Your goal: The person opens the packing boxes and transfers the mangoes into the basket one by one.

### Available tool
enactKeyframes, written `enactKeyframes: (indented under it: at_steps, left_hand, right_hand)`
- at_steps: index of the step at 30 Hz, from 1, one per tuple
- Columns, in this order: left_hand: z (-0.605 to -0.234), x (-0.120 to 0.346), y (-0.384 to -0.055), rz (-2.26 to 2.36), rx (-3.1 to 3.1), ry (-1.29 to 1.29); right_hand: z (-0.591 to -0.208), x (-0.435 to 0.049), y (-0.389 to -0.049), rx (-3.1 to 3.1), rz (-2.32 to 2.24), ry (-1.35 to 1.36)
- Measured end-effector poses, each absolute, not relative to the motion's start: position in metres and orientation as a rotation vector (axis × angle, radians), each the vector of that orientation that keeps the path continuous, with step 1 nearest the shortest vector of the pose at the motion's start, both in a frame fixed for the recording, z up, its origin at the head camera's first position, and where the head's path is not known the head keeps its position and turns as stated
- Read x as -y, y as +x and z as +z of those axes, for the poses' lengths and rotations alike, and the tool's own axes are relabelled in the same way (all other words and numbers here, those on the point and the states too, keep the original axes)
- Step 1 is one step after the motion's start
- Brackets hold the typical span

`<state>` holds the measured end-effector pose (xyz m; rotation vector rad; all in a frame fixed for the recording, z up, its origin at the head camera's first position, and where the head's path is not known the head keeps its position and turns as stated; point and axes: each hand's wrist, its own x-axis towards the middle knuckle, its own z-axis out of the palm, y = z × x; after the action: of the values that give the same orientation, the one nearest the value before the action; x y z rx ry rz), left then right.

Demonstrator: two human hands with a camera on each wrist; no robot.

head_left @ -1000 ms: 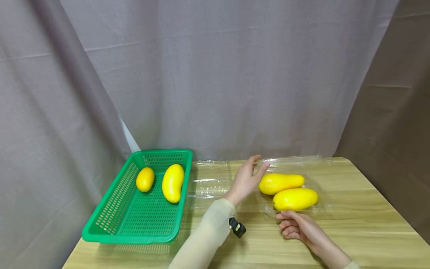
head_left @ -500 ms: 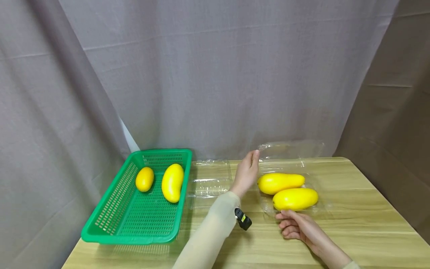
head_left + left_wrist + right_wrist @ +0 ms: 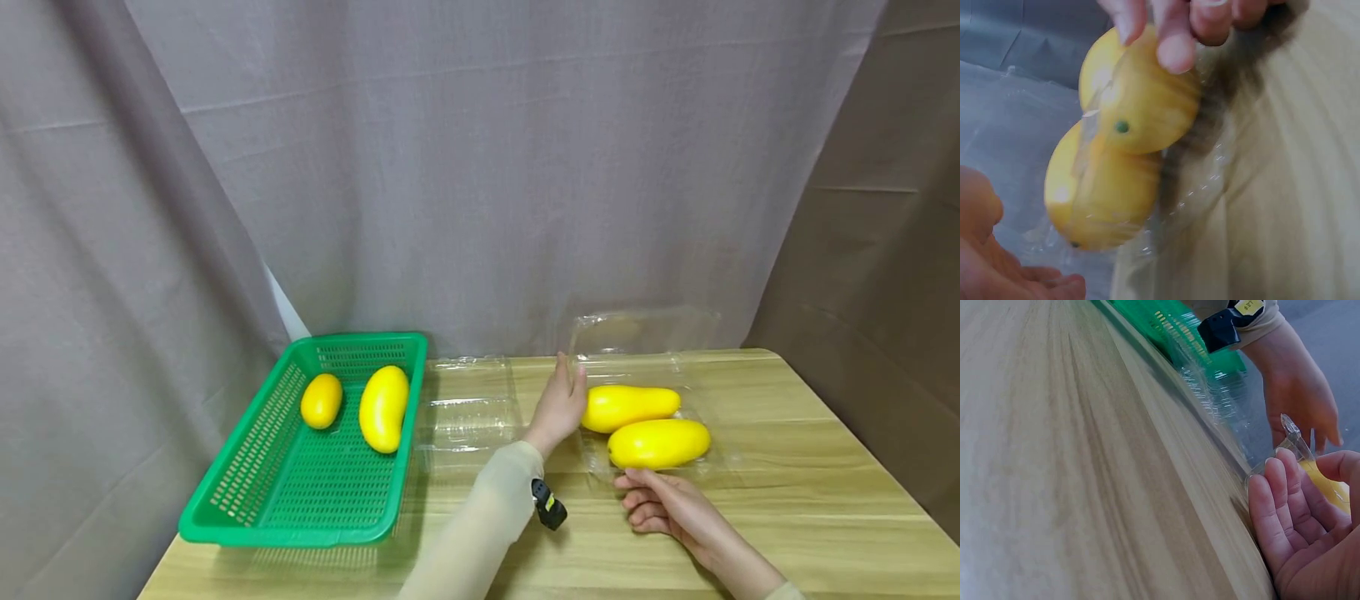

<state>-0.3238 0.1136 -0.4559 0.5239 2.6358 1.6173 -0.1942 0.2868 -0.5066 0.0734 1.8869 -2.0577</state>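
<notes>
Have two fruits [image 3: 660, 444] side by side in box [image 3: 597, 460], presumably to fit under lid [image 3: 648, 330], raised behind it. Have left grip [image 3: 561, 406] loose at box's left side, right grip [image 3: 666, 503] at its front edge, likely bracing; can't tell if pinching.

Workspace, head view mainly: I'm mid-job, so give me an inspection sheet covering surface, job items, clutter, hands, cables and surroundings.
Surface: wood-grain table.
Job items: clear container, its lid raised at the back; farther yellow fruit and nearer yellow fruit lie in it.
Clutter, other items: green basket at left, holding an oval fruit and a curved fruit; second clear container to the basket's right.
Left hand: fingers fairly straight, by the first container's left side; contact unclear.
Right hand: fingers loosely bent, by that container's near edge; contact unclear.
Cables: nothing seen.
Surroundings: grey curtain behind; black device at the left wrist.
</notes>
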Motion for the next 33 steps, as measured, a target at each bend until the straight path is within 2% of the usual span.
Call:
enactKeyframes:
  at_steps: [17, 33]
  left_hand:
    - [-0.485, -0.120, -0.329, 1.700, -2.550, 0.343]
    - [-0.489, -0.110, -0.322, 1.675, -2.514, 0.337]
  right_hand:
    - [-0.508, -0.286, -0.195, -1.924, -2.045, 0.089]
    - [-0.502, -0.287, -0.195, -1.826, -1.971, 0.010]
